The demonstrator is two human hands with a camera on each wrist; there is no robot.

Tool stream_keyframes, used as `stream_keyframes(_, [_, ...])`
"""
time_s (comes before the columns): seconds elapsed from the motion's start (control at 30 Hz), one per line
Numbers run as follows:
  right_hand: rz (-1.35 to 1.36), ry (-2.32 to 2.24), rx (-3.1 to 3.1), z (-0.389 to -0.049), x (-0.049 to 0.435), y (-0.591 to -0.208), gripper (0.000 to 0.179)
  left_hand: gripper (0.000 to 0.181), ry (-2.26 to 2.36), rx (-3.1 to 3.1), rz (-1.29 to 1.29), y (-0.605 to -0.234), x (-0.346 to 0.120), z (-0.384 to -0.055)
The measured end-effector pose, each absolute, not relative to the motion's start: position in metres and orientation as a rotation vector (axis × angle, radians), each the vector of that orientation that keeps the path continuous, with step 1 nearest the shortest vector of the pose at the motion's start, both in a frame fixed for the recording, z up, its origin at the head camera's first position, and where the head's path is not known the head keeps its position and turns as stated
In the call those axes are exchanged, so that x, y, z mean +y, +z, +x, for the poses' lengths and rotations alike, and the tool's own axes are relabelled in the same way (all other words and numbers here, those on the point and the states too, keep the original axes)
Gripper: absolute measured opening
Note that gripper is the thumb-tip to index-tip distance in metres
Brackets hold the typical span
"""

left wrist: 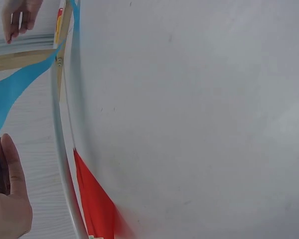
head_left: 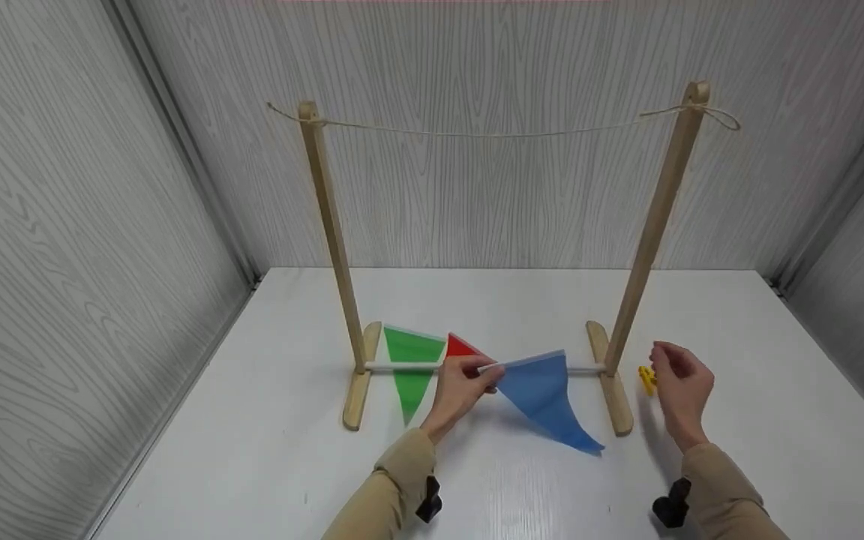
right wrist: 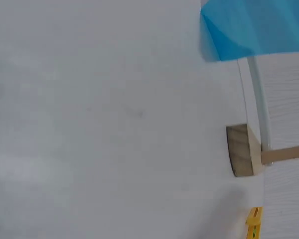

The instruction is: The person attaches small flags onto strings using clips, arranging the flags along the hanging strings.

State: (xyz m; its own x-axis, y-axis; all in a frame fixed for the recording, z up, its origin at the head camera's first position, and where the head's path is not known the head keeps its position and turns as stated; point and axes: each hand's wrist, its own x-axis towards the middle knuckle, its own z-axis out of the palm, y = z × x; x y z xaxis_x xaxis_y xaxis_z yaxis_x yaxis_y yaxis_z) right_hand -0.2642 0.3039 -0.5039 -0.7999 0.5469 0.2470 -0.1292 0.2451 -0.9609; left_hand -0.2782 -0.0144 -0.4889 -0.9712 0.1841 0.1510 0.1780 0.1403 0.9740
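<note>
My left hand [head_left: 460, 391] pinches the left top corner of a blue triangular pennant [head_left: 541, 386] with a pale top edge. The pennant hangs down to the right, in front of the stand's white crossbar [head_left: 586, 368]. My right hand [head_left: 683, 386] is raised beside the stand's right foot, its fingers loosely bent; nothing shows between them. Just left of it, yellow clips [head_left: 646, 380] lie on the table, partly covered by the hand in the head view. Behind my left hand are a green pennant [head_left: 413, 347] and a partly hidden red pennant [head_left: 460, 346].
A wooden stand has a left post [head_left: 331, 225] and a right post [head_left: 657, 225]. A thin string [head_left: 492, 135] is tied between their tops, sagging slightly. The stand's feet [head_left: 355, 401] rest on a white table [head_left: 252, 450] enclosed by grey wood-grain panels [head_left: 477, 202].
</note>
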Motion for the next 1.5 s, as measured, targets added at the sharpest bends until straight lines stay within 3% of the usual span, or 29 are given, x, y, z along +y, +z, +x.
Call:
stream_keyframes(0.43, [-0.719, 1.439, -2.264, -0.261, 0.349, -0.514, 0.046, 0.016, 2.004, 2.357, 0.387, -0.487, -0.015, -0.278])
stream_keyframes(0.83, [-0.740, 1.542, -2.452, -0.262, 0.360, -0.515, 0.059, 0.017, 1.971, 2.353, 0.374, -0.486, -0.017, -0.277])
stream_keyframes(1.5, [-0.724, 1.223, -2.561, -0.258, 0.358, -0.518, 0.046, 0.020, 2.030, 2.304, 0.408, -0.487, -0.019, -0.273])
